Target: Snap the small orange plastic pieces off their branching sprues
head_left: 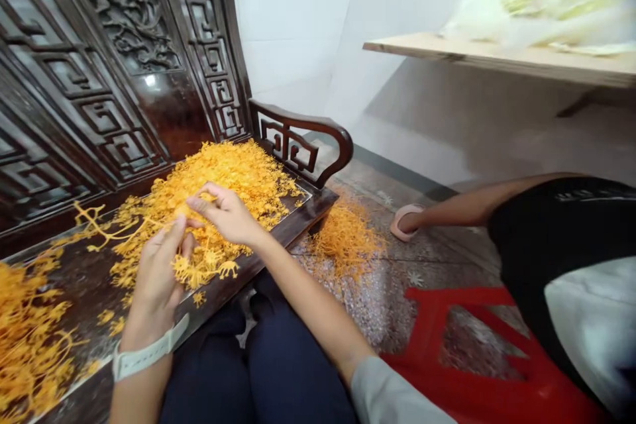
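Note:
A heap of small orange plastic parts on branching sprues covers the seat of a dark carved wooden bench. My left hand, with a white watch band at the wrist, is closed around a bunch of the orange pieces just above the seat. My right hand pinches the same bunch from the right, thumb and fingers pressed together. Both hands meet over the near edge of the heap.
More orange pieces lie at the bench's left end and on the floor. Another person's leg with a pink slipper stretches in from the right. A red plastic stool stands at my right. A wooden shelf holds a bag.

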Demonstrator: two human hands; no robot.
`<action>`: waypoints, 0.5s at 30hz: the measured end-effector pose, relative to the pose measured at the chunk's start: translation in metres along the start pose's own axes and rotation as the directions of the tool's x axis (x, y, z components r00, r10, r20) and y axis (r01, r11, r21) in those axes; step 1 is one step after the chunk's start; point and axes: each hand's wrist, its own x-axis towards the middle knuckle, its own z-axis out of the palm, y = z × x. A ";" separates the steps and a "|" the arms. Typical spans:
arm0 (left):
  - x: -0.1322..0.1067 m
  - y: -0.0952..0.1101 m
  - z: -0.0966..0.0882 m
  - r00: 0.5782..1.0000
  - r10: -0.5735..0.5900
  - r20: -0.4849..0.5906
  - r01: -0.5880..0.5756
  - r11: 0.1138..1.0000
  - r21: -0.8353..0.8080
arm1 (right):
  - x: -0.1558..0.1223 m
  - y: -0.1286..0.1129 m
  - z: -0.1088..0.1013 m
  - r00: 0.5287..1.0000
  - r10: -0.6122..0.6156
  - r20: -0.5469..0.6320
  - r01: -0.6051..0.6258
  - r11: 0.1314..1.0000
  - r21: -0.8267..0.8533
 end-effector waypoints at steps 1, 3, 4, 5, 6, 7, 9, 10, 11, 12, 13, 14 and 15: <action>0.000 0.000 0.000 1.000 0.017 -0.015 -0.017 1.000 -0.017 | 0.000 -0.001 0.002 1.000 0.008 -0.027 -0.008 1.000 0.015; -0.002 0.004 -0.001 0.997 0.044 -0.067 -0.049 0.996 -0.079 | 0.000 -0.002 0.008 0.996 0.054 -0.073 -0.048 0.995 0.086; -0.002 0.006 -0.004 0.995 0.027 -0.093 -0.039 0.991 -0.129 | -0.001 -0.004 0.013 0.994 0.084 -0.068 -0.075 0.989 0.131; -0.002 0.010 -0.006 0.994 -0.016 -0.104 -0.004 0.982 -0.188 | -0.003 -0.006 0.018 0.994 0.101 -0.045 -0.092 0.982 0.168; -0.002 0.013 -0.010 0.993 -0.072 -0.093 0.046 0.967 -0.252 | -0.006 -0.009 0.023 0.995 0.095 -0.012 -0.091 0.978 0.187; -0.001 0.016 -0.014 0.990 -0.126 -0.062 0.101 0.944 -0.314 | -0.010 -0.014 0.028 0.998 0.061 0.021 -0.064 0.982 0.178; 0.001 0.021 -0.020 0.980 -0.200 -0.011 0.179 0.898 -0.401 | -0.020 -0.025 0.037 0.994 -0.074 0.080 0.069 0.996 0.059; 0.003 0.022 -0.022 0.975 -0.224 -0.015 0.196 0.882 -0.428 | -0.025 -0.031 0.039 0.983 -0.153 0.100 0.158 0.987 -0.043; 0.004 0.022 -0.023 0.968 -0.248 -0.032 0.208 0.869 -0.450 | -0.030 -0.036 0.040 0.969 -0.218 0.120 0.237 0.957 -0.168; 0.005 0.022 -0.022 0.959 -0.277 -0.061 0.216 0.854 -0.473 | -0.034 -0.040 0.040 0.953 -0.265 0.147 0.299 0.904 -0.307; 0.006 0.022 -0.021 0.946 -0.310 -0.090 0.227 0.836 -0.499 | -0.037 -0.042 0.039 0.938 -0.299 0.177 0.347 0.829 -0.438; 0.007 0.021 -0.019 0.934 -0.342 -0.107 0.239 0.817 -0.524 | -0.038 -0.043 0.037 0.924 -0.321 0.206 0.381 0.745 -0.548; 0.008 0.020 -0.017 0.926 -0.361 -0.112 0.246 0.801 -0.545 | -0.039 -0.043 0.036 0.911 -0.338 0.236 0.408 0.660 -0.631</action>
